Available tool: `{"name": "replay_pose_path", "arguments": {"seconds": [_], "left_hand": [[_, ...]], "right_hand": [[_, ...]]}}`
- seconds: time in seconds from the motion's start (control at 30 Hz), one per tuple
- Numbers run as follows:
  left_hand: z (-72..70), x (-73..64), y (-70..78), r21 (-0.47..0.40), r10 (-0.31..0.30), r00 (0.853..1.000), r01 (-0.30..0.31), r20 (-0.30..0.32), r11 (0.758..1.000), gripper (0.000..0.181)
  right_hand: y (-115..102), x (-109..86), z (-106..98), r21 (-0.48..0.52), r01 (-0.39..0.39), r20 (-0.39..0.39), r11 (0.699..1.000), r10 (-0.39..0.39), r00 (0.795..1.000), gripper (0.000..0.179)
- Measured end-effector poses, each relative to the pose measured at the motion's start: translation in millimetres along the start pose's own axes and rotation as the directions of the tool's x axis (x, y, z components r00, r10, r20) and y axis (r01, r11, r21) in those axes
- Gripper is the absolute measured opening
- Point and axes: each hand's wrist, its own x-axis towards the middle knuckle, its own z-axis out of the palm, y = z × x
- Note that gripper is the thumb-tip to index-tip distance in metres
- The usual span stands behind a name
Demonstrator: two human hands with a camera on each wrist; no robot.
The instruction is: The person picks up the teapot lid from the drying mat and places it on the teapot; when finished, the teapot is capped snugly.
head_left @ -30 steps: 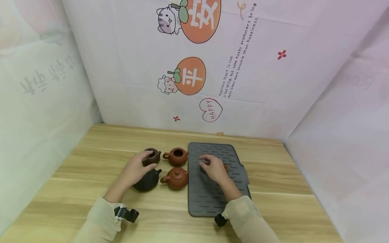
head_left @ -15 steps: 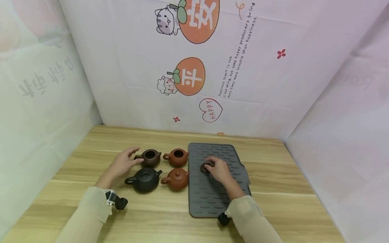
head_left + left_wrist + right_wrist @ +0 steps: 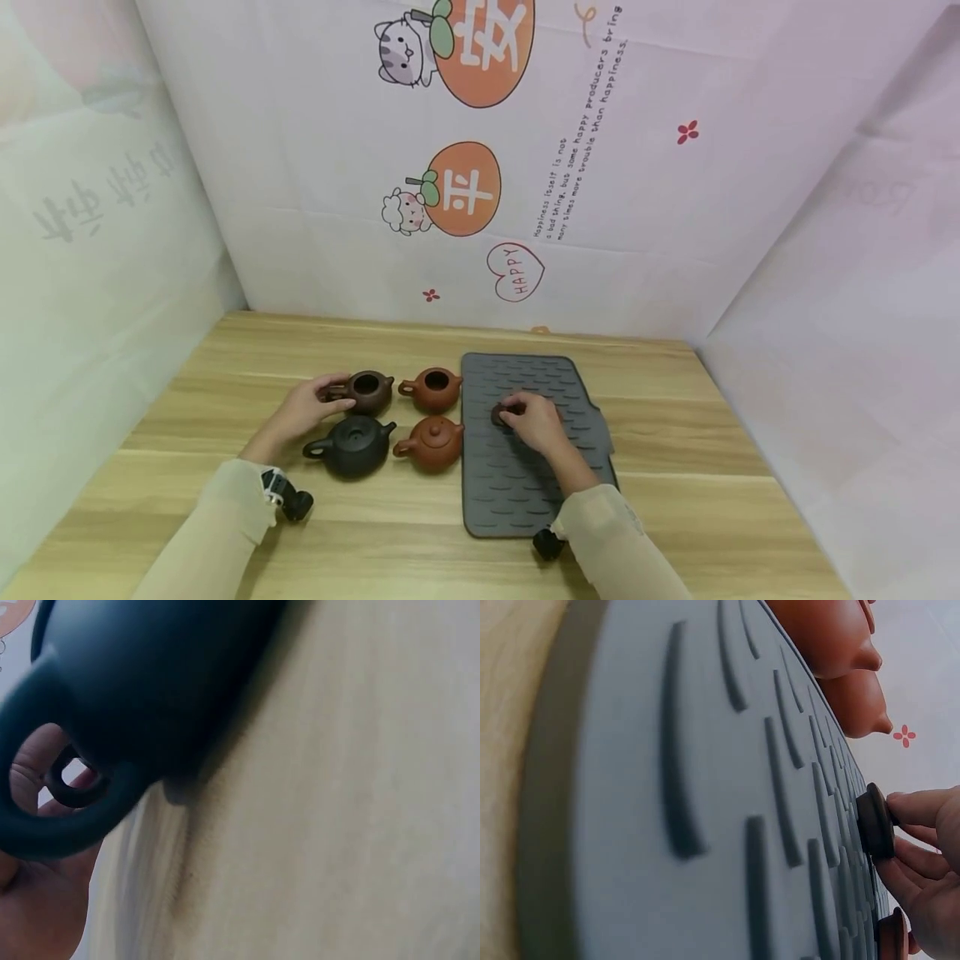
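Pinching dark lid (image 3: pixel 874 825), uncovered brown teapot (image 3: pixel 375 402), uncovered reddish teapot (image 3: pixel 438 401), insides shadowed

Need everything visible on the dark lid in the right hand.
The dark brown lid is small, round and matte, apparently clay, with a wide flange above a narrower neck that faces the gray ridged mat. It's roughly level, over the mat's left part. The right hand pinches it; any knob is hidden. Whether it touches the mat isn't clear.

Left of the grey mat (image 3: pixel 498 504): passage blocked by four teapots (image 3: pixel 436 446) standing close together. Right sleeve (image 3: pixel 611 529) obstructs its near-right corner; bare tabletop (image 3: pixel 697 437) beyond its right edge leaves room for a hand.
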Motion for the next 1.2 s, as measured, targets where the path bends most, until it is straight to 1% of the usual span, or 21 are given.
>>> {"name": "replay_pose_path", "arguments": {"seconds": [0.1,0.2,0.3,0.37,0.53,0.67,0.77,0.83,0.9,1.0,1.07,1.2], "left_hand": [[0.7,0.0,-3.3,-0.009,-0.002,1.000,0.002,0.006,1.000,0.059],[0.5,0.4,-5.6,-0.024,0.011,1.000,-0.011,0.012,1.000,0.060],[0.9,1.4,-7.6,-0.049,0.022,1.000,-0.022,0.011,0.999,0.059],[0.9,1.6,-8.3,-0.060,0.031,0.999,-0.030,0.015,0.998,0.059],[0.8,0.8,-9.2,-0.058,0.024,0.999,-0.023,0.022,0.998,0.059],[0.6,1.6,-9.4,-0.039,0.022,1.000,-0.021,0.019,0.999,0.059],[0.7,2.6,-9.5,-0.028,0.028,1.000,-0.028,0.013,0.999,0.059],[0.7,3.1,-9.9,-0.020,0.035,0.999,-0.035,0.012,0.999,0.058],[0.6,3.3,-10.2,-0.020,0.043,0.999,-0.043,0.012,0.999,0.058],[0.8,2.5,-9.9,-0.029,0.044,0.999,-0.044,0.016,0.999,0.057],[1.1,1.4,-9.4,-0.035,0.050,0.998,-0.049,0.025,0.998,0.057],[2.5,0.6,-6.4,-0.047,0.037,0.999,-0.035,0.027,0.998,0.056]], "right_hand": [[-3,1.0,-1,0.001,-0.009,-0.018,1.000,0.009,1.000,0.018],[-12,3.5,-4,0.028,0.016,-0.038,0.999,-0.015,0.999,0.018],[-29,6.6,-7,0.078,0.070,-0.051,0.994,-0.066,0.996,0.018],[-44,8.7,-6,0.101,0.101,-0.048,0.990,-0.097,0.994,0.018],[-78,15.6,3,0.129,0.152,-0.012,0.980,-0.152,0.988,0.018],[-105,22.9,14,0.127,0.177,0.002,0.976,-0.178,0.984,0.017],[-123,27.8,28,0.118,0.191,-0.001,0.974,-0.193,0.981,0.016],[-135,30.5,38,0.138,0.196,0.000,0.971,-0.198,0.980,0.016],[-145,32.1,49,0.160,0.191,0.008,0.969,-0.194,0.981,0.016],[-157,32.9,64,0.205,0.160,0.029,0.966,-0.169,0.985,0.016],[-164,33.1,73,0.203,0.142,0.038,0.969,-0.153,0.987,0.015],[-175,34.8,87,0.165,0.142,0.038,0.976,-0.151,0.988,0.014]]}}
